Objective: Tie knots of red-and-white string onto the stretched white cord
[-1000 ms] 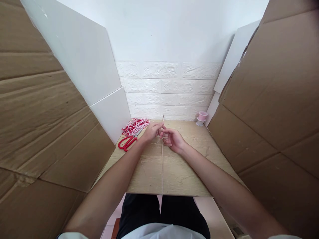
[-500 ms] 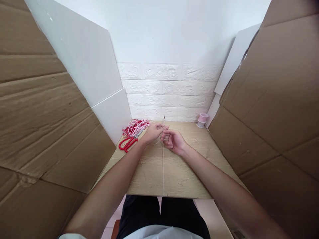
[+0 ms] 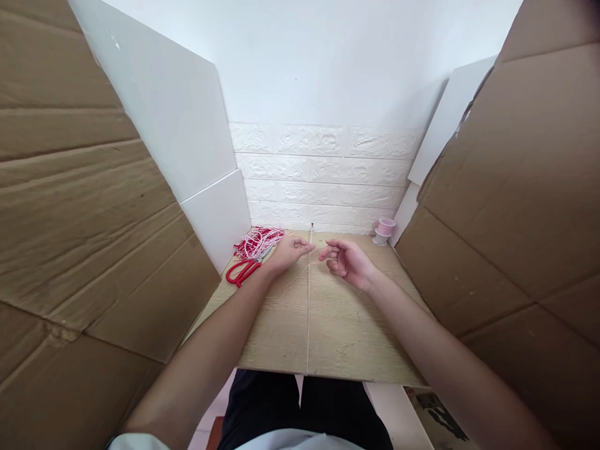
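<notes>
A thin pale cord [image 3: 308, 312] runs from a small hook [image 3: 312, 224] at the wall's foot straight to the table's front edge. My left hand [image 3: 289, 252] pinches it near the hook, thumb and forefinger pressed together. To the right of the cord is my right hand [image 3: 350, 264], palm turned inward, with its fingers curled around a fine thread. That thread [image 3: 300, 272] crosses the cord just below my left fingertips, and a loose bit hangs under my right hand. How the thread sits within the right fingers is hard to see.
Red-handled scissors [image 3: 242, 273] lie left of my left hand, against a heap of red and white cords [image 3: 257, 240]. Two stacked spools [image 3: 385, 227] stand at the back right. Cardboard panels [image 3: 525, 187] wall in both sides of the wooden table [image 3: 281, 337].
My right hand has moved away from the left, to the right, opening a gap between them. The left hand stays at the cord. The view has shifted slightly.
</notes>
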Tool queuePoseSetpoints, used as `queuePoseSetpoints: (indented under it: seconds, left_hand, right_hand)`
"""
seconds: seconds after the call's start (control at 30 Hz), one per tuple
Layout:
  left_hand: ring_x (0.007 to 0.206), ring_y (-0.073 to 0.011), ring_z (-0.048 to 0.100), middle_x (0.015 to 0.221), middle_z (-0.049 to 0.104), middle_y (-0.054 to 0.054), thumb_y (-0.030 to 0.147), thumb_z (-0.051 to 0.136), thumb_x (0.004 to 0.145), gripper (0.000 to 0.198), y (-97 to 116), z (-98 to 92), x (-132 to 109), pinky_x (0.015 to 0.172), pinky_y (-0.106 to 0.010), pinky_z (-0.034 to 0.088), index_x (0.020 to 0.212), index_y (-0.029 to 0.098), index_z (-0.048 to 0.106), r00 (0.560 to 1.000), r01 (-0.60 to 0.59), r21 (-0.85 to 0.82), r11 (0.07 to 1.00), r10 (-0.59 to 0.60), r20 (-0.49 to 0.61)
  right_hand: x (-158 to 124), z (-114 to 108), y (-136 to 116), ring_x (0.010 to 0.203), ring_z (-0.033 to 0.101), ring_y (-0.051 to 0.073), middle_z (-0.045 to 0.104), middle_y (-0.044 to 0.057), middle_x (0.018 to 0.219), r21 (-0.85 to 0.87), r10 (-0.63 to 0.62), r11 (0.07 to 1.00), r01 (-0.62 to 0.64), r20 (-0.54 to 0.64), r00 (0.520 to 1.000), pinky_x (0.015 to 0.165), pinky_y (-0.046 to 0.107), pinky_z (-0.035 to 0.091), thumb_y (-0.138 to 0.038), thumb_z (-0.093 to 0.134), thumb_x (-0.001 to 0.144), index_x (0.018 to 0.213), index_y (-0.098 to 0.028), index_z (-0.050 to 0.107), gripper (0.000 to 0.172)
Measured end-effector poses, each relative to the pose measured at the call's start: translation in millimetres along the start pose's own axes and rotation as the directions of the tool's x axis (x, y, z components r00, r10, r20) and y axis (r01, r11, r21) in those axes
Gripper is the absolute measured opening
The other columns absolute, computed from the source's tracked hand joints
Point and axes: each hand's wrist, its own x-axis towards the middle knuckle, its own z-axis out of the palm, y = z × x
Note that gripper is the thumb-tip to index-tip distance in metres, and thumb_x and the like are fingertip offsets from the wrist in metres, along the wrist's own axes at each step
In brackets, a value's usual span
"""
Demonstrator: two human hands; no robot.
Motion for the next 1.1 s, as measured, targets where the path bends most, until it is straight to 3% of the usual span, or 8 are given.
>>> queuePoseSetpoints:
  seconds: [0.1,0.2,0.33,0.53,0.63,0.83,0.93,1.1]
  left_hand:
    - [0.079,-0.0171,0.063,0.084,0.073,-0.006,0.053,0.075,0.069,0.04,3.2,3.0,-0.6,0.076,-0.029,0.046,0.079,0.014,0.073,1.0,-0.005,-0.029,1.0,0.005,-0.002]
    - [0.071,-0.0143,0.06,0.076,0.071,-0.003,0.051,0.073,0.072,0.037,10.5,7.4,-1.6,0.071,-0.027,0.045,0.075,0.014,0.073,1.0,-0.006,-0.025,1.0,0.007,0.005]
    - [0.055,-0.0099,0.05,0.059,0.061,0.001,0.05,0.07,0.075,0.036,18.0,12.3,-2.6,0.058,-0.024,0.039,0.072,0.014,0.071,1.0,0.02,-0.002,1.0,-0.02,0.0]
    - [0.057,-0.011,0.053,0.065,0.066,-0.002,0.05,0.071,0.073,0.037,20.0,16.6,-4.9,0.055,-0.024,0.04,0.075,0.013,0.071,0.998,0.025,-0.076,0.997,-0.022,0.051]
    - [0.057,-0.0112,0.052,0.065,0.066,-0.002,0.046,0.071,0.072,0.033,22.0,15.3,-4.6,0.056,-0.025,0.039,0.074,0.014,0.072,1.0,0.006,-0.049,0.999,-0.006,0.009]
    - [0.062,-0.0125,0.049,0.059,0.058,0.0,0.042,0.066,0.075,0.029,17.6,4.6,-0.8,0.059,-0.026,0.035,0.065,0.015,0.068,0.995,-0.026,0.044,0.999,0.03,-0.095]
    - [0.06,-0.0116,0.045,0.056,0.052,0.001,0.044,0.064,0.075,0.034,8.8,-0.7,0.3,0.059,-0.026,0.033,0.058,0.015,0.062,0.997,-0.05,0.157,0.986,0.059,-0.053]
    - [0.05,-0.008,0.024,0.05,0.023,0.006,0.047,0.062,0.075,0.049,0.6,-3.6,-2.6,0.052,-0.028,0.018,0.049,0.019,0.032,0.999,-0.032,0.374,0.927,0.042,-0.019]
  right_hand:
    - [7.7,-2.4,22.3,0.051,0.044,0.009,0.066,0.007,0.079,-0.279,-0.214,0.946,0.166,-0.151,0.965,0.041,0.022,0.021,-0.04,0.064,0.073,0.074,-0.015,0.063,0.025]
    - [18.6,1.9,46.5,0.061,0.05,0.012,0.063,0.001,0.073,-0.551,-0.483,0.764,0.336,-0.141,0.864,0.055,0.024,0.038,-0.038,0.07,0.069,0.081,-0.017,0.063,0.025]
    - [23.8,9.6,61.6,0.066,0.052,0.014,0.066,0.002,0.081,-0.716,-0.533,0.565,0.41,0.062,0.844,0.063,0.027,0.04,-0.042,0.07,0.075,0.085,-0.018,0.065,0.026]
    - [21.2,8.6,59.5,0.082,0.053,0.019,0.064,0.006,0.087,-0.794,-0.674,0.349,0.497,0.156,0.722,0.076,0.032,0.041,-0.029,0.066,0.078,0.073,-0.02,0.064,0.01]
    - [21.2,6.9,59.7,0.08,0.053,0.018,0.063,0.005,0.085,-0.767,-0.653,0.391,0.509,0.158,0.741,0.074,0.03,0.04,-0.026,0.065,0.077,0.072,-0.02,0.064,0.008]
    - [14.9,5.1,56.2,0.055,0.042,0.01,0.06,-0.001,0.067,-0.476,-0.375,0.788,0.39,0.131,0.918,0.054,0.024,0.029,-0.041,0.07,0.077,0.079,-0.018,0.063,0.024]
    - [10.6,1.1,51.1,0.058,0.046,0.009,0.069,0.003,0.08,-0.329,-0.287,0.883,0.335,0.185,0.94,0.052,0.023,0.028,-0.047,0.077,0.072,0.082,-0.017,0.065,0.034]
    - [8.2,-9.6,39.6,0.06,0.05,0.01,0.072,0.008,0.086,-0.26,-0.284,0.902,0.345,0.245,0.927,0.053,0.024,0.032,-0.049,0.077,0.073,0.08,-0.015,0.068,0.035]
